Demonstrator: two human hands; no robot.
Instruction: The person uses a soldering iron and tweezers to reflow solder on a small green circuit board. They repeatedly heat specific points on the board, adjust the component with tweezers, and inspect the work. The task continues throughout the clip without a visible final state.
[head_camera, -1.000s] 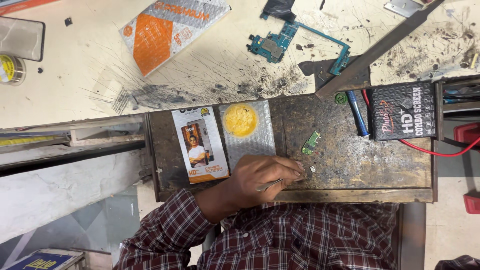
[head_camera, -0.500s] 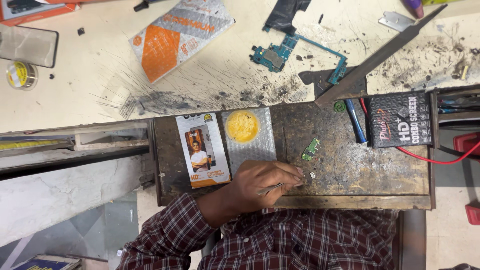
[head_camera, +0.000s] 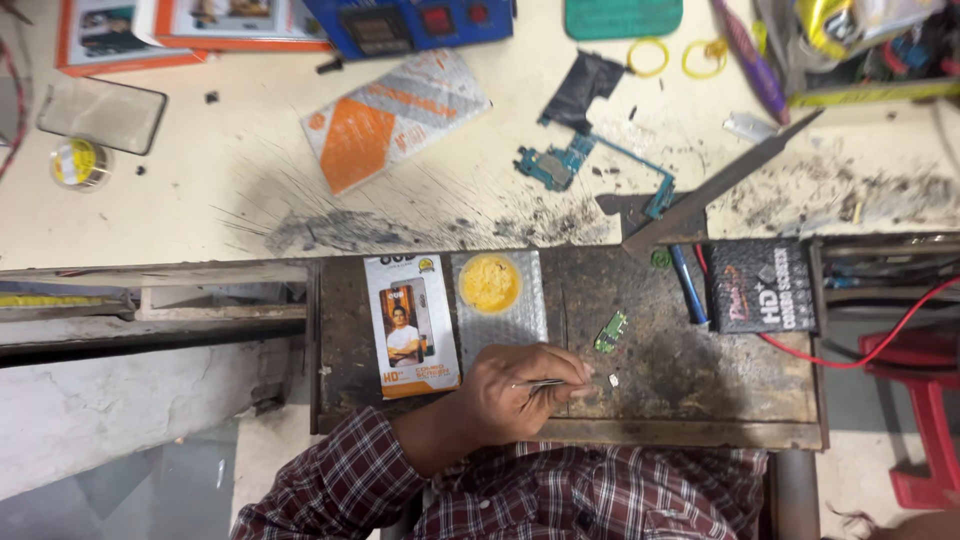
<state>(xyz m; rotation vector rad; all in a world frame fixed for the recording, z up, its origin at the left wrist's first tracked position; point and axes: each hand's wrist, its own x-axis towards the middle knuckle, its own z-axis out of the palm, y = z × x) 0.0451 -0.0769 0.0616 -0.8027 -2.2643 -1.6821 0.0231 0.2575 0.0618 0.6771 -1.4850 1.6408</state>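
Currently, head view: left hand (head_camera: 515, 395) pinched shut around thin metal tweezers (head_camera: 545, 383), tips aimed at a tiny pale chip (head_camera: 613, 380) lying loose on the dark wooden board (head_camera: 700, 370), near a small green circuit piece (head_camera: 610, 330). Right hand out of view. Risk: a hard pinch could flick the chip off the board.

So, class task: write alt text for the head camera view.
A hand holds thin tweezers over a worn dark work board, near a tiny chip and a small green circuit piece. A phone box lies beside it.
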